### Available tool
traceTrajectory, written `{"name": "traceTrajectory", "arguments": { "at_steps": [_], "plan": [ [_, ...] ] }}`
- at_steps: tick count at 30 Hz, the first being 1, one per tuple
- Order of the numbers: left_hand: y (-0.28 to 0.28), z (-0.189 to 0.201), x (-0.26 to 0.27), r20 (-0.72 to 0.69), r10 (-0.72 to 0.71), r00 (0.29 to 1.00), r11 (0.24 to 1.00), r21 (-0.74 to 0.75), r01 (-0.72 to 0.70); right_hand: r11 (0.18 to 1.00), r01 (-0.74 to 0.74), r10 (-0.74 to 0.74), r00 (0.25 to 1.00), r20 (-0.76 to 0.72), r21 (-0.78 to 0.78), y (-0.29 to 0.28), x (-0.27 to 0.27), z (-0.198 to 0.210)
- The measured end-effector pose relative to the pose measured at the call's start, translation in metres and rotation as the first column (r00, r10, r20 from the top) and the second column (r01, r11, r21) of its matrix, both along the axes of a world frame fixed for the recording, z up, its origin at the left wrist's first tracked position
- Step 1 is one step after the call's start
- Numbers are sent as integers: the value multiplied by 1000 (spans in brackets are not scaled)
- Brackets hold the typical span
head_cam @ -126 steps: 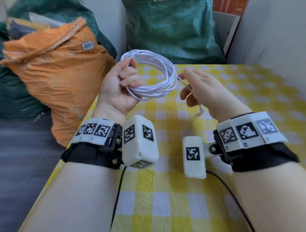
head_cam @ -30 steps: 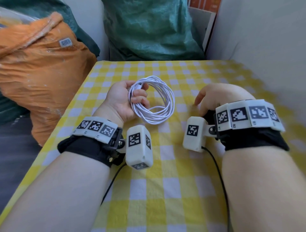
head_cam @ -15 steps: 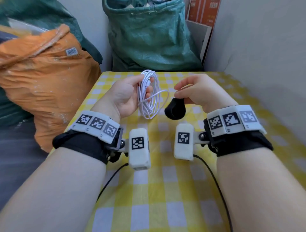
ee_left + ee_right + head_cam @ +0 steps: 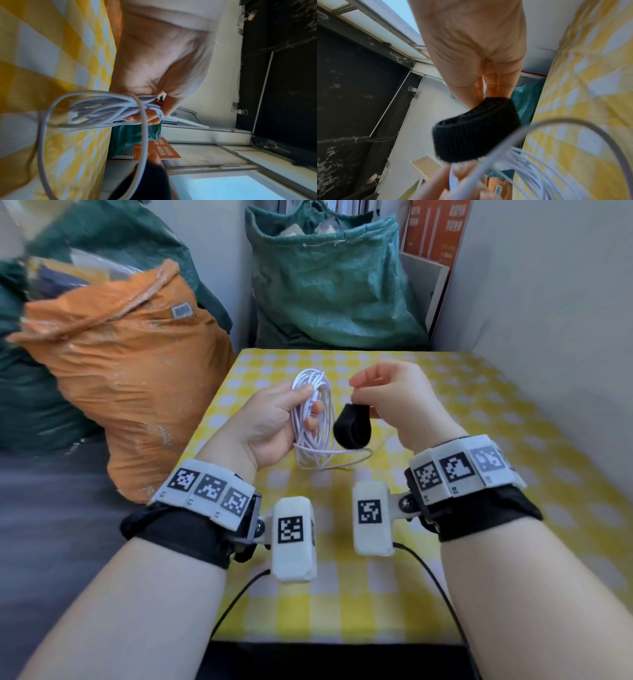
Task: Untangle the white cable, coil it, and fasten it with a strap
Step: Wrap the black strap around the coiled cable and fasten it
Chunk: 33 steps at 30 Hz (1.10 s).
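My left hand grips the white cable, wound into a narrow upright coil above the table. One loose loop sags out at the bottom toward the right. In the left wrist view my curled fingers clamp the bunched strands of the cable. My right hand pinches a black strap rolled into a loop, hanging just right of the coil. The right wrist view shows the strap below my fingers, with the cable close in front.
The table wears a yellow and white checked cloth. An orange sack stands off its left edge, a green sack behind its far edge. A grey wall runs along the right. Black wires trail from the wrist cameras.
My left hand turned the coil from flat to upright and squeezed it narrow. My right hand picked up the black strap and brought it beside the coil. Both hands rose slightly.
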<state>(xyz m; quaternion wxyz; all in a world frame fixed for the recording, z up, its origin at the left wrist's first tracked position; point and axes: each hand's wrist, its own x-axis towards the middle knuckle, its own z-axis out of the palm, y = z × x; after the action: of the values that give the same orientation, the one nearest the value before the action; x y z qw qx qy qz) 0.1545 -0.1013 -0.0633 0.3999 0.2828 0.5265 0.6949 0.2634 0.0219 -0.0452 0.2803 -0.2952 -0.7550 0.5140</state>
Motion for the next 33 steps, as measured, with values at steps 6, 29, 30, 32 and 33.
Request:
{"name": "traceTrajectory", "arguments": {
  "at_steps": [6, 29, 30, 32, 33],
  "plan": [
    [-22, -2, -10, 255, 100, 962, 992, 55, -117, 988, -134, 137, 990, 29, -71, -8, 27, 9],
    [-32, -23, 3, 357, -180, 917, 983, 35, 180, 909, -398, 382, 914, 135, 127, -34, 18, -18],
    [-33, -22, 2, 354, -187, 916, 981, 29, 190, 904, -406, 384, 909, 160, 133, -35, 19, -17],
    [-36, -22, 1, 354, -199, 914, 978, 11, 209, 899, -410, 383, 906, 178, 152, -37, 19, -17],
    [-37, -22, 0, 354, -204, 913, 976, -1, 219, 897, -408, 379, 908, 182, 171, -38, 19, -16]
  ]
}}
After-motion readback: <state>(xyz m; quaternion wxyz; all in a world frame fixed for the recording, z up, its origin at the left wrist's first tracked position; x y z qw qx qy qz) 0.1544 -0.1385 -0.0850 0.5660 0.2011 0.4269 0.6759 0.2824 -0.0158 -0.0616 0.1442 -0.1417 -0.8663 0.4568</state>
